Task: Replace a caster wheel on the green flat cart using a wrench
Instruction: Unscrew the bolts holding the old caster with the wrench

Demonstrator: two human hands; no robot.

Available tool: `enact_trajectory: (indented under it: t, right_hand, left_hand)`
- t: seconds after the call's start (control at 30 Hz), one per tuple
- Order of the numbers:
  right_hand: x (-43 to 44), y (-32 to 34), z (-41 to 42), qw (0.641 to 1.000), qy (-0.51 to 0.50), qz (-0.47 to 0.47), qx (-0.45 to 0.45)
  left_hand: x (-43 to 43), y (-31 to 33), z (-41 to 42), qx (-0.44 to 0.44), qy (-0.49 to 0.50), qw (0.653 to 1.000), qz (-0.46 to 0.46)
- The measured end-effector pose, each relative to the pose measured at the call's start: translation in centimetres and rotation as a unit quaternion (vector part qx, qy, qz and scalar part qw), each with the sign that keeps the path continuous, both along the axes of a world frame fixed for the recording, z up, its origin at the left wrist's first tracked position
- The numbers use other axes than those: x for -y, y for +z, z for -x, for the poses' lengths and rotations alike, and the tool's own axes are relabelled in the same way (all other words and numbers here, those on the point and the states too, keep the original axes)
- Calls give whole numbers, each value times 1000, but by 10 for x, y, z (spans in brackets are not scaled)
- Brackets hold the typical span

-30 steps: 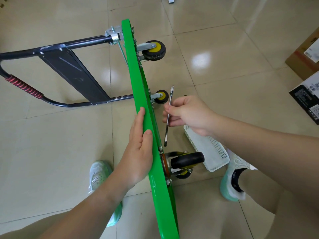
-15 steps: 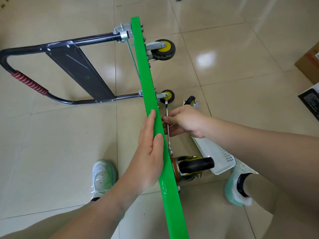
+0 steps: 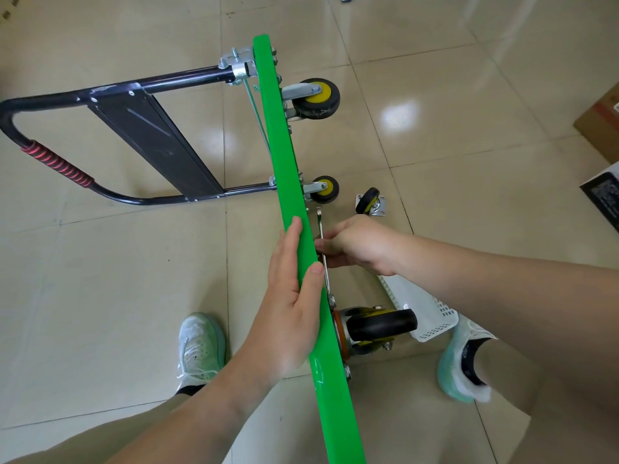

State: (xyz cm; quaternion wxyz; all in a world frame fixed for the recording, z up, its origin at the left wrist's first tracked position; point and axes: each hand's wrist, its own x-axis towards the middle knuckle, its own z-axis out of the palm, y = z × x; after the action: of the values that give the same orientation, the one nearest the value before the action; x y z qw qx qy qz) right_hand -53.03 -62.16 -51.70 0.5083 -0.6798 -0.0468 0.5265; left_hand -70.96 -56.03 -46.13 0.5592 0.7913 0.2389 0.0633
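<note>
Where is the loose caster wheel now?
The loose caster wheel lies on the floor right of the green cart, just beyond the right hand, beside a mounted wheel.

A white perforated basket (image 3: 432, 316) lies on the beige tiled floor (image 3: 117, 262), below and to the right of the fingers (image 3: 291, 256). Two pale green-and-white shoes stand on the tiles below the fingers, the left shoe (image 3: 199, 346) and the right shoe (image 3: 462, 366). Far right of the fingers, at the frame edge, sit a brown cardboard box (image 3: 599, 128) and a black box (image 3: 603, 192).
</note>
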Motion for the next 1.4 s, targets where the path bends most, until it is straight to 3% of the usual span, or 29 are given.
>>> enact_trajectory:
  t: [0.43, 0.8, 1.4]
  right_hand:
    - [-3, 14, 7, 993, 36, 5, 116]
    - [5, 13, 10, 997, -23, -10, 76]
    - [21, 26, 31, 980, -44, -83, 174]
  left_hand:
    - [0, 4, -1, -31, -1, 1000, -2]
    - [4, 9, -5, -39, 3, 999, -13]
    - [5, 11, -7, -43, 10, 999, -15]
